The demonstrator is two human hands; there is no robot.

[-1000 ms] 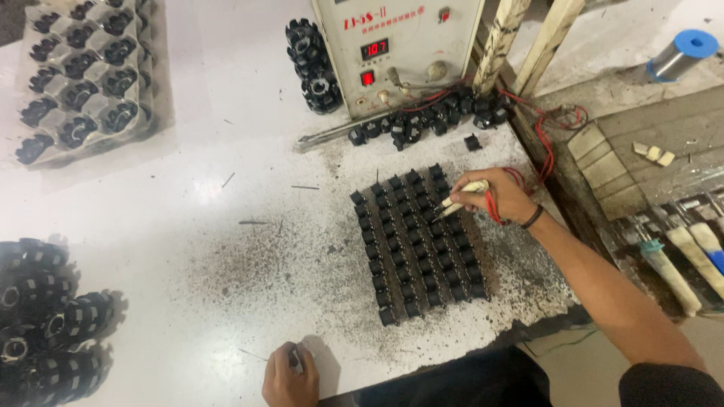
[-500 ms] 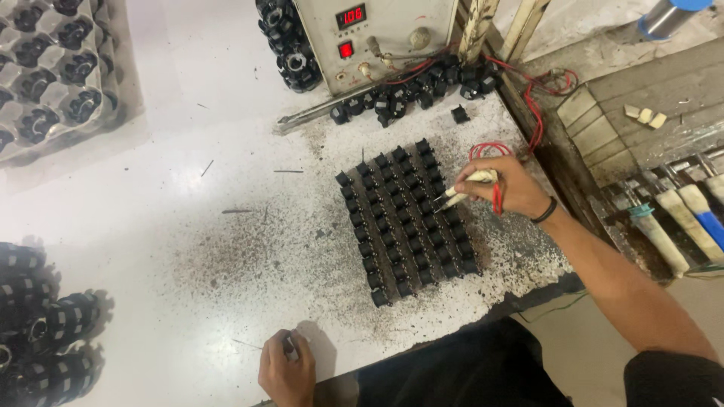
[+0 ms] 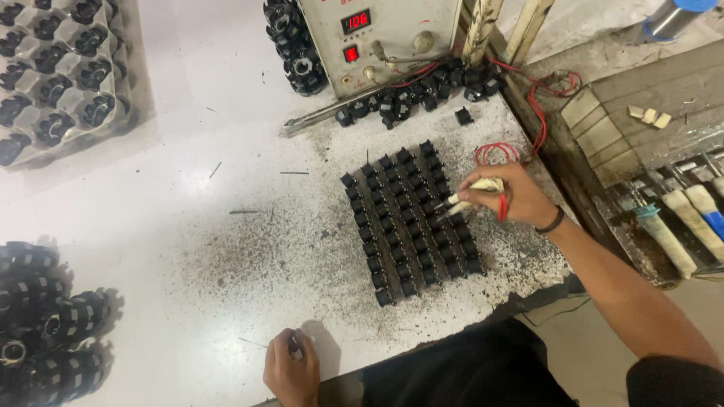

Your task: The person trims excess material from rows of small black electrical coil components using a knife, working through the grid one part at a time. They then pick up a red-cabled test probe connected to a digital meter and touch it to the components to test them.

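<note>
Head view: white worktable [image 3: 188,196], speckled dark around a block of small black parts [image 3: 411,215] set in rows.
Right hand [image 3: 513,197]: closed on 2 pale probes [image 3: 471,196], tips touching the block's right side; red wire [image 3: 501,154] loops behind.
Left hand [image 3: 290,373]: at the near table edge, curled on a small dark piece.
Box: grey tester [image 3: 381,38], red display, far edge.
Tray [image 3: 60,75]: far left, black parts.
Open room: bare white middle-left.
</note>
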